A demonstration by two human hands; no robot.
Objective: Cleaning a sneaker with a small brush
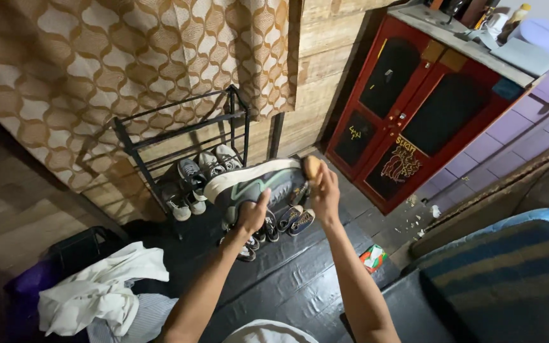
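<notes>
My left hand grips a dark grey sneaker with a white sole and green accents, holding it up sideways in front of me. My right hand presses a small tan brush or sponge against the heel end of that sneaker. Both arms reach forward over the dark floor. Under the raised sneaker, several other shoes lie on the floor.
A black metal shoe rack with grey sneakers stands against a brown patterned curtain. A red cabinet stands at right. White cloth lies at lower left, a striped mattress at lower right, a small colourful packet on the floor.
</notes>
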